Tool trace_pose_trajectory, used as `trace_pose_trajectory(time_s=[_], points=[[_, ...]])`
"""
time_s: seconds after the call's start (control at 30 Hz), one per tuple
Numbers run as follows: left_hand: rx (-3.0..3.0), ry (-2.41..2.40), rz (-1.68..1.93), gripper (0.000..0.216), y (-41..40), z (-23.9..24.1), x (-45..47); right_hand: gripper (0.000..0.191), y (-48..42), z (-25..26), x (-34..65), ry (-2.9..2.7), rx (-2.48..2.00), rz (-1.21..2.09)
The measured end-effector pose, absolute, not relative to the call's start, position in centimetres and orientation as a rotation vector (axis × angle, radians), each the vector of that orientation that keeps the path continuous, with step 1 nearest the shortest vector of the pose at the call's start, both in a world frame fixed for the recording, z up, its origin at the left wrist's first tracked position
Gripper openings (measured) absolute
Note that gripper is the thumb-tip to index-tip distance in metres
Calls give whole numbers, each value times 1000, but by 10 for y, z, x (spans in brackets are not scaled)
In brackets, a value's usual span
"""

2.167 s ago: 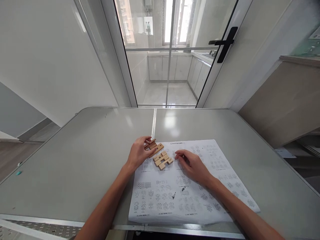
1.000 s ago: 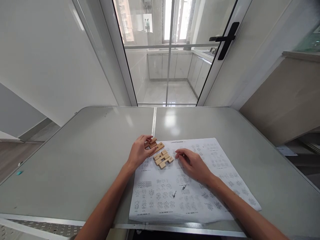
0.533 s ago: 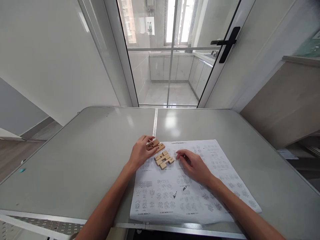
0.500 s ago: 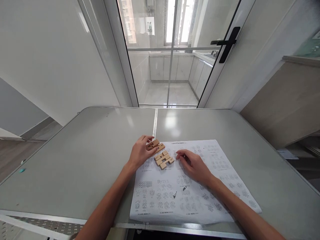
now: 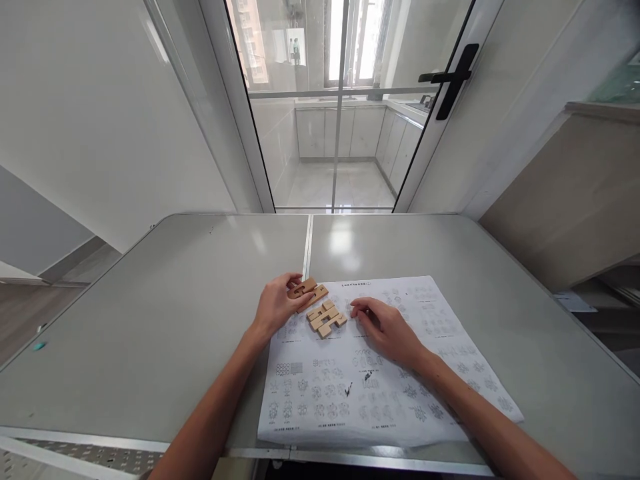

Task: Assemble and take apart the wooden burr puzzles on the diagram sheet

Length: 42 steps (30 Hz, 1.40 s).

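My left hand point(image 5: 276, 300) has its thumb and fingers around a darker brown notched wooden puzzle piece point(image 5: 303, 289). Its thumb lies along the near side, while some fingertips are hidden behind the piece. A lighter notched wooden piece point(image 5: 320, 293) lies against it on the right. Just nearer to me, several pale notched wooden pieces point(image 5: 326, 319) sit close together on a printed sheet point(image 5: 400, 427). To their right, my right hand point(image 5: 385, 328) rests on the sheet with loosely bent fingers, the thumb apart from the index finger. I see nothing in it.
The grey table point(image 5: 150, 320) has a metal seam point(image 5: 307, 247) running away from me beyond the sheet. A small teal bit point(image 5: 39, 346) lies near its left edge. Beyond the far edge stands a glass door with a black handle point(image 5: 453, 81).
The view has shifted slightly. My left fingers have drawn a little to the left, showing more of the darker piece. My right hand and the pale pieces look unchanged.
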<state>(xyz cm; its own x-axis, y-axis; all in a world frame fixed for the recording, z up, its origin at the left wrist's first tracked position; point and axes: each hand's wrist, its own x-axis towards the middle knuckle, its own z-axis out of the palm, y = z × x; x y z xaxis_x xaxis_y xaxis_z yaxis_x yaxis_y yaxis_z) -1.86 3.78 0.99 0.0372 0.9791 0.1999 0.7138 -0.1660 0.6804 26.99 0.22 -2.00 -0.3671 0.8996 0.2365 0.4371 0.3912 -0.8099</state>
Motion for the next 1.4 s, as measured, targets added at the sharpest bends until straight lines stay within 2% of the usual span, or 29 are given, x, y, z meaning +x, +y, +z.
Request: trace_pose_trajectory(time_s=[1.4], points=[[2005, 1624, 945, 40, 34, 10, -16, 24, 1, -17, 269, -1958, -1170, 892]])
